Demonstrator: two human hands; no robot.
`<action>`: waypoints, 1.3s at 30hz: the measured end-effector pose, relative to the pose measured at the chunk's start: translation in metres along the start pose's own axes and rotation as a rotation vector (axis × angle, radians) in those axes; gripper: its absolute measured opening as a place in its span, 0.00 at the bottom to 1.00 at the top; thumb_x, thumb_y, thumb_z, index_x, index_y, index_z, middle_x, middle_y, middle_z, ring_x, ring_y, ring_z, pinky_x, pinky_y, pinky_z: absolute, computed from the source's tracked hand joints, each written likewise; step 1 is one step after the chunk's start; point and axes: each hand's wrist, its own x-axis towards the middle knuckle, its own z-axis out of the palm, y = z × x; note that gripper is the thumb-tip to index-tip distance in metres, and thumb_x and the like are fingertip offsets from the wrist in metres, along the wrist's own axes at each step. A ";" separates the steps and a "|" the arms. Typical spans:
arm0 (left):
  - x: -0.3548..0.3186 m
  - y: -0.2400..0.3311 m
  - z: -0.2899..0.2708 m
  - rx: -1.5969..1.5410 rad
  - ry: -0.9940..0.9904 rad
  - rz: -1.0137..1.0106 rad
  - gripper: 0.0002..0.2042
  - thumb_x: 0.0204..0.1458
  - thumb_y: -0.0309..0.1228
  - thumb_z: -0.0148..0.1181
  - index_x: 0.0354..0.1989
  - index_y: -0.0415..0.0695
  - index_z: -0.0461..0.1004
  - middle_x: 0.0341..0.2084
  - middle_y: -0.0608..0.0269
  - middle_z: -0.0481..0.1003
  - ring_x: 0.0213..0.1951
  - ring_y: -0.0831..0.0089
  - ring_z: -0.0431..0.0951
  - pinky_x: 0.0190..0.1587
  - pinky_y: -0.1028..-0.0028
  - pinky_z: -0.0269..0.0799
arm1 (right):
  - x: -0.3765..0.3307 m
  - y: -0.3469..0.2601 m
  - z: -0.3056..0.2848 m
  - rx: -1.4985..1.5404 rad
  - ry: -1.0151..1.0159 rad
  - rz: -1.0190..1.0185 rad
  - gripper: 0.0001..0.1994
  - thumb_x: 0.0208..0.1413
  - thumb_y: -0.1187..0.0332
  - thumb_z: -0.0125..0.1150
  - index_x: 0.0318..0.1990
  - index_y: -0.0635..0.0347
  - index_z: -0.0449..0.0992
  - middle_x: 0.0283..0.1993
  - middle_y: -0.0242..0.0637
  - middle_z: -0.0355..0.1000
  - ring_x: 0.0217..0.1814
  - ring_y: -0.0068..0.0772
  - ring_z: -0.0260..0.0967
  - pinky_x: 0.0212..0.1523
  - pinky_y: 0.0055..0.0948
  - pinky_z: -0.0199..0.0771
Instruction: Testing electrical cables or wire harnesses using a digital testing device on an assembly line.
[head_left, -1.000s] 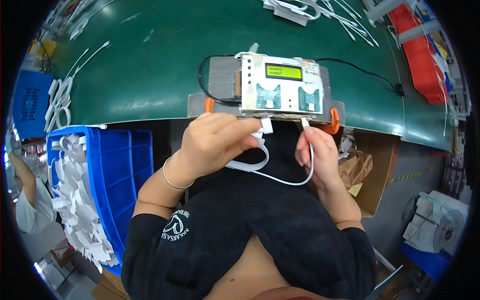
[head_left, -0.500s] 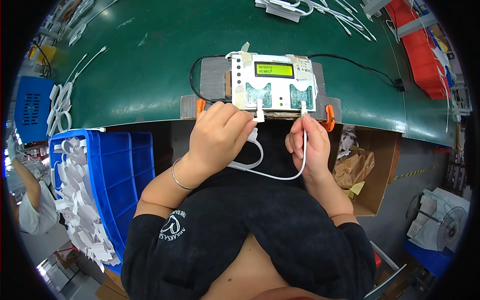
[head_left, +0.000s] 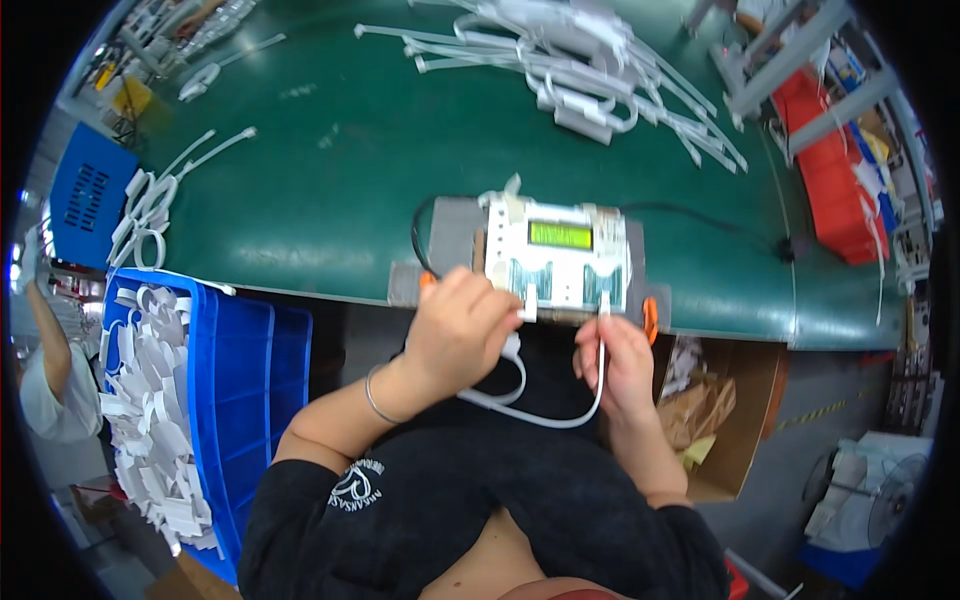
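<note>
A white cable tester (head_left: pixel 565 272) with a lit yellow-green screen (head_left: pixel 560 235) and two green socket boards stands at the table's front edge. My left hand (head_left: pixel 458 325) is closed at the left socket, its thumb and fingers pinching the white plug (head_left: pixel 530 302) there. At the right socket, my right hand (head_left: pixel 618 362) pinches the other end of a white cable (head_left: pixel 560 422) just below its plug. Between my hands the cable hangs in a curve below the table edge, with part of it looped. Small print on the screen is blurred.
Bundled white cables (head_left: pixel 585 85) lie at the table's far side, more (head_left: pixel 150 205) at the left. A blue crate (head_left: pixel 250 370) of white paper strips stands left, a cardboard box (head_left: pixel 740 420) right. Orange clamps (head_left: pixel 650 320) flank the tester; a black wire (head_left: pixel 700 212) runs right.
The whole view has shifted, so the tester and my hands sit lower and more of the far cables shows. Both hands keep their grip at the two sockets.
</note>
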 end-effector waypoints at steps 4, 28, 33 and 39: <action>-0.004 -0.003 -0.003 -0.069 -0.034 0.016 0.06 0.40 0.28 0.62 0.26 0.48 0.72 0.20 0.67 0.66 0.27 0.67 0.68 0.28 0.69 0.57 | 0.001 0.000 -0.010 -0.107 -0.042 0.066 0.17 0.63 0.64 0.43 0.30 0.69 0.72 0.16 0.37 0.66 0.12 0.24 0.59 0.19 0.24 0.64; -0.002 -0.010 -0.082 -0.174 -0.683 0.112 0.07 0.52 0.33 0.52 0.29 0.43 0.69 0.25 0.58 0.72 0.30 0.58 0.75 0.30 0.63 0.71 | -0.011 -0.015 -0.018 -0.513 -0.130 0.146 0.14 0.54 0.68 0.57 0.18 0.65 0.74 0.14 0.31 0.67 0.13 0.21 0.60 0.17 0.20 0.58; 0.030 -0.022 -0.136 -0.366 -0.328 0.040 0.05 0.48 0.29 0.57 0.32 0.44 0.70 0.25 0.58 0.73 0.26 0.57 0.74 0.29 0.66 0.71 | -0.010 -0.054 -0.027 -0.489 -0.270 -0.216 0.18 0.52 0.64 0.58 0.13 0.64 0.72 0.14 0.37 0.68 0.12 0.23 0.62 0.14 0.24 0.60; 0.093 -0.098 -0.155 -0.847 0.471 -0.071 0.14 0.56 0.24 0.48 0.50 0.36 0.65 0.43 0.55 0.73 0.40 0.73 0.76 0.45 0.75 0.70 | 0.067 -0.144 -0.104 0.290 0.390 -0.470 0.16 0.63 0.55 0.46 0.39 0.59 0.71 0.26 0.27 0.67 0.21 0.18 0.55 0.24 0.19 0.55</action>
